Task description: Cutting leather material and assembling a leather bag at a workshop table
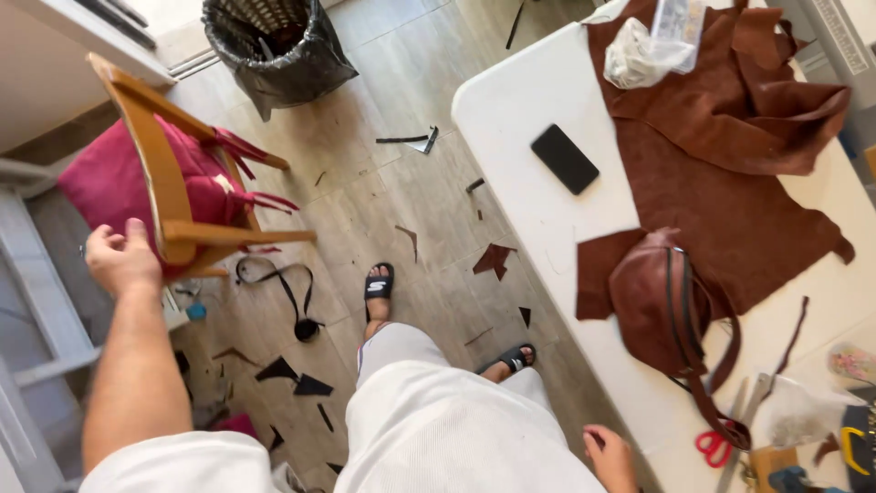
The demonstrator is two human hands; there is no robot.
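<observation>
left hand: raised, fingers loosely curled, clamped on nothing; just beside wooden chair, nearly touching its frame
wooden chair: tilted, directly right of left hand, pink bag hung on it
chair long axis: back rail slanting up-left from hand
right hand: low, fingers curled, empty; far side from chair, by bench edge
nearer hand: left

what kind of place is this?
Likely a small leather-craft workroom. On the white table lie brown leather hides, a brown leather bag and red-handled scissors; dark offcuts litter the floor by a wooden chair.
</observation>
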